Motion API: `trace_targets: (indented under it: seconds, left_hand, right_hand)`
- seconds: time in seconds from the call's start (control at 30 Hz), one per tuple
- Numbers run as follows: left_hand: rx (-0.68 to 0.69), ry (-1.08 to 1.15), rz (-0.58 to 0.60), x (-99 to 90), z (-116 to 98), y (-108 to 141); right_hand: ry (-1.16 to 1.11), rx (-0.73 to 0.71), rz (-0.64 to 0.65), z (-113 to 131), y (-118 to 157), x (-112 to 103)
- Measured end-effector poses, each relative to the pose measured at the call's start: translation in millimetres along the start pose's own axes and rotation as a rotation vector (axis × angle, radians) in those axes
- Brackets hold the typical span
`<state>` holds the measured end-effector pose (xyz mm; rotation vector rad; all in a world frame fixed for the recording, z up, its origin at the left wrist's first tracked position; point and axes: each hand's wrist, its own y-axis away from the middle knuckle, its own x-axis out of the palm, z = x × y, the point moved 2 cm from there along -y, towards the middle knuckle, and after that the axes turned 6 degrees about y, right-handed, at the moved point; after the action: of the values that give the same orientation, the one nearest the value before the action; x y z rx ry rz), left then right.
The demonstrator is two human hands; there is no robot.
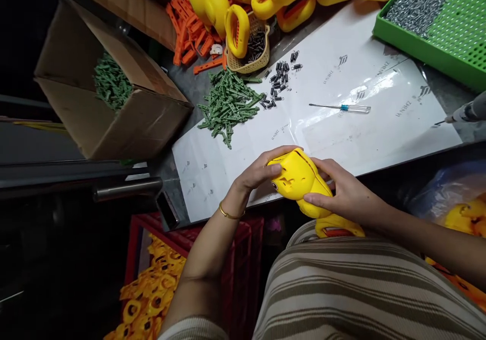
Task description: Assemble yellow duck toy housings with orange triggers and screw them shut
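A yellow duck-shaped toy body (296,175) with a looped handle at its lower end is held between both hands at the table's front edge. My left hand (261,170) closes round its head end, the thumb lying near a printed eye. On the other side my right hand (336,188) grips the body, thumb on top and fingers behind. A dark seam runs along the shell. Beyond the hands, a small screwdriver (341,108) lies on the white sheet (326,147), with black springs (279,82) and a heap of green strips (228,102) to its left.
A cardboard box (152,122) of green parts stands left. Behind are orange parts (190,31), a screw basket (248,68) and yellow shells (212,1). A green tray (425,56) of screws is back right, a power driver tip (450,119) right. A red crate (243,259) stands below left.
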<state>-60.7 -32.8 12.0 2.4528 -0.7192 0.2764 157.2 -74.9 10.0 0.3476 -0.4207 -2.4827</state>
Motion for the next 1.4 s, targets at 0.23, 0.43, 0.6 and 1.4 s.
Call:
trace_targets:
  seconds: [0.23,0.43,0.6,1.4]
  left_hand:
    - [-0.122,0.007,-0.005,8.7,-6.6,-0.7]
    - [-0.228,0.031,-0.102,17.0,-7.6,-5.5]
    - [-0.229,-0.009,-0.161,26.5,-12.1,-6.1]
    - [-0.097,0.049,-0.299,43.0,-5.0,-6.5]
  right_hand:
    - [-0.263,0.012,0.217,-17.7,-4.1,-12.4]
    - [0.319,-0.202,-0.172,-9.7,-24.0,-59.8]
    - [0.897,-0.283,-0.565,-17.3,-60.0,-99.6]
    - [1.465,-0.592,-0.163,82.1,5.8,-98.4]
